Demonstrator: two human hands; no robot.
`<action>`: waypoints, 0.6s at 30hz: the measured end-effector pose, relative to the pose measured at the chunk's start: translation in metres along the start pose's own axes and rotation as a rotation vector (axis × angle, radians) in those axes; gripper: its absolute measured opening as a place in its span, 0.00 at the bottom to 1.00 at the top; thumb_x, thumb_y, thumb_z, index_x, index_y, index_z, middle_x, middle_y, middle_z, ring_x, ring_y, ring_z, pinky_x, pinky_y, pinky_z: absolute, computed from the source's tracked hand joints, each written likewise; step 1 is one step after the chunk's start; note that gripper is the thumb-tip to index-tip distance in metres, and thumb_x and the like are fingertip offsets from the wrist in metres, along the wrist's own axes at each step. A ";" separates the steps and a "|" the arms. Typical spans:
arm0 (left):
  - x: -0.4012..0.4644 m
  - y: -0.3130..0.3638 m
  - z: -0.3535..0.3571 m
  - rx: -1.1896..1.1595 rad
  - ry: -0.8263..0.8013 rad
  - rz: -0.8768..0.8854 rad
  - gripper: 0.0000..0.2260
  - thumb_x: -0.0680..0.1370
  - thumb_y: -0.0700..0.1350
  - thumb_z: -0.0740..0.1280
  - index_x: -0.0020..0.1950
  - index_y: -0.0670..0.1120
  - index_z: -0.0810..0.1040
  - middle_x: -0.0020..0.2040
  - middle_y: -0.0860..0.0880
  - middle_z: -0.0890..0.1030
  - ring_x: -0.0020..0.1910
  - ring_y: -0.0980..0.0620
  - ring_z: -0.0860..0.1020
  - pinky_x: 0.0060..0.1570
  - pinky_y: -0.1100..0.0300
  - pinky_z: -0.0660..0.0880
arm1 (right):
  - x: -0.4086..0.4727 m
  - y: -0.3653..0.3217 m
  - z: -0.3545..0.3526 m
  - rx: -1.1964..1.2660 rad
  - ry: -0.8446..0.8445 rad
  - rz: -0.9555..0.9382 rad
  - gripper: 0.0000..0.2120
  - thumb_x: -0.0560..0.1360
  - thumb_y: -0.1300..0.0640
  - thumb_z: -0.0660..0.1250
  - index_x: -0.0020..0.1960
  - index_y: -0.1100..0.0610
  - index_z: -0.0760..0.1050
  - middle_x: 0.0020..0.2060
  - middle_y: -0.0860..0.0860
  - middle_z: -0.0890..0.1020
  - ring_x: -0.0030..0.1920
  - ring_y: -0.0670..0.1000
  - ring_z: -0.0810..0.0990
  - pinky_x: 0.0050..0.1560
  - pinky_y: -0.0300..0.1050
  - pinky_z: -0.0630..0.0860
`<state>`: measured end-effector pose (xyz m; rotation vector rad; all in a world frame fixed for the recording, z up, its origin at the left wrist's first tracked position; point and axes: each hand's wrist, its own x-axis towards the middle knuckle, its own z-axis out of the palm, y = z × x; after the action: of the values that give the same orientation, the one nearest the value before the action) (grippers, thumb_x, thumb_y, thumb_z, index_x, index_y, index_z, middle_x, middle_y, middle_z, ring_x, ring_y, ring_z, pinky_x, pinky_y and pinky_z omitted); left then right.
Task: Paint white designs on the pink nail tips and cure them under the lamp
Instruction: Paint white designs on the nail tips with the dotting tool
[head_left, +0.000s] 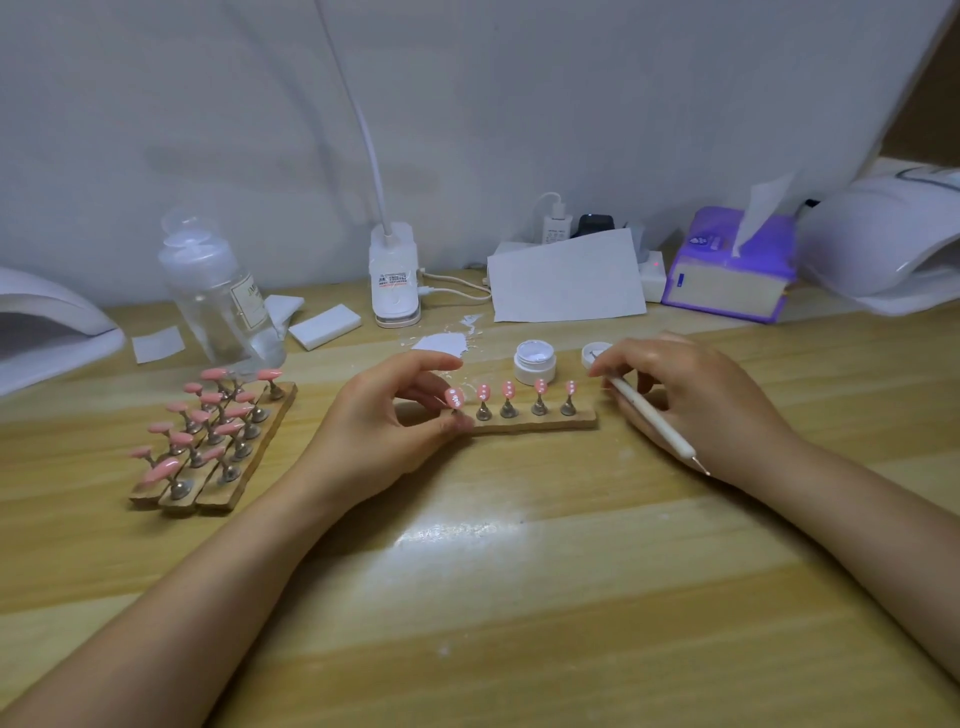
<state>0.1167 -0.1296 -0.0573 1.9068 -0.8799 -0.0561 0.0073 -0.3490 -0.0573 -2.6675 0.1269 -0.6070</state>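
Two hands: left hand (400, 415) pinches the stem of the leftmost tip's stand; right hand (691, 395) grasps a dotting pen (649, 415), its working end at the jar lid (596, 352).
Five nail tips (509, 389): dotted white, upright in a row on the wooden strip (535, 423) between the hands.
Smear risk: the uncured dots look wet; a brushing left finger would likely smudge them.
Tip-over risk: tugging that stand could tilt or topple it.
Three strips (208, 441): plain pink tips, about fifteen, at left.
One paint jar (535, 361): open, just behind the row.
Two lamps: left lamp (52, 327), right lamp (883, 244), well apart at the desk's edges.
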 end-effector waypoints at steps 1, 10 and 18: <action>0.000 0.000 -0.001 -0.021 0.002 -0.017 0.17 0.68 0.35 0.73 0.52 0.48 0.77 0.39 0.51 0.79 0.38 0.60 0.77 0.45 0.74 0.72 | 0.000 0.000 0.000 0.005 -0.007 0.004 0.16 0.69 0.65 0.68 0.50 0.46 0.79 0.37 0.45 0.73 0.37 0.47 0.74 0.41 0.44 0.74; 0.000 0.001 -0.001 -0.059 0.007 -0.009 0.16 0.68 0.33 0.73 0.51 0.48 0.77 0.39 0.49 0.78 0.38 0.61 0.77 0.43 0.74 0.72 | 0.000 0.003 0.003 0.029 -0.013 -0.013 0.15 0.69 0.65 0.69 0.50 0.48 0.80 0.37 0.44 0.74 0.36 0.41 0.71 0.37 0.38 0.66; -0.002 0.002 0.000 -0.001 0.007 0.036 0.16 0.68 0.34 0.73 0.52 0.48 0.78 0.38 0.51 0.78 0.38 0.65 0.76 0.41 0.79 0.68 | 0.001 0.000 0.002 0.010 -0.054 -0.054 0.17 0.71 0.69 0.65 0.55 0.53 0.80 0.45 0.43 0.80 0.41 0.42 0.73 0.38 0.31 0.62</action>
<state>0.1142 -0.1288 -0.0568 1.8888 -0.9090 -0.0280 0.0090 -0.3485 -0.0590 -2.6823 0.0370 -0.5502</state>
